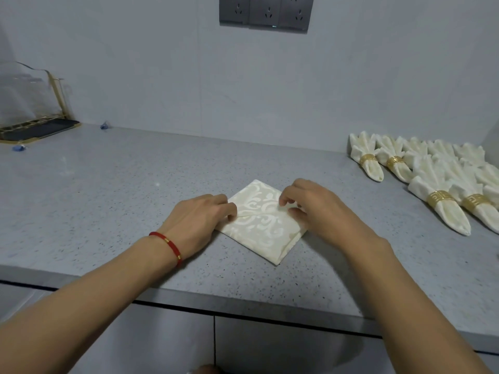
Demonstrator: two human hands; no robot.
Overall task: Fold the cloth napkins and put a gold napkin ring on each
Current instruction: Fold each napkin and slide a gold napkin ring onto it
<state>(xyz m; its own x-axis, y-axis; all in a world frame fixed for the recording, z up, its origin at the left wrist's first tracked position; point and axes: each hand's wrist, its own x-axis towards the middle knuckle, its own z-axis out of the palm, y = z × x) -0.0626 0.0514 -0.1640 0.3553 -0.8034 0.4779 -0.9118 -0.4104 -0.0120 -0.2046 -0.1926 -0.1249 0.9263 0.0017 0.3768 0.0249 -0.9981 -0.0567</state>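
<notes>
Napkin in work: a cream damask napkin (260,225) lies folded into a diamond on the grey speckled surface (108,190), close to its front edge, one corner pointing toward the person.
Left hand (199,220): sits on the napkin's left corner, fingers curled down onto the cloth — the grip is narrow, pinching the fold there. A red cord bracelet (168,245) circles the wrist.
Right hand (318,211): covers the right corner, thumb and forefinger closed tight on a flap of cloth near the centre crease.
Finished napkins (432,179): a cluster at the right end of the surface, well apart from the hands, laid in two rows with fanned tops toward the wall.
Gold napkin rings (440,199): one banding each finished napkin that I can see fully — those at the far right are cut off.
Left rear: a gold-framed rack (40,128) against the wall.
Wall: a grey socket panel (266,12) above.
</notes>
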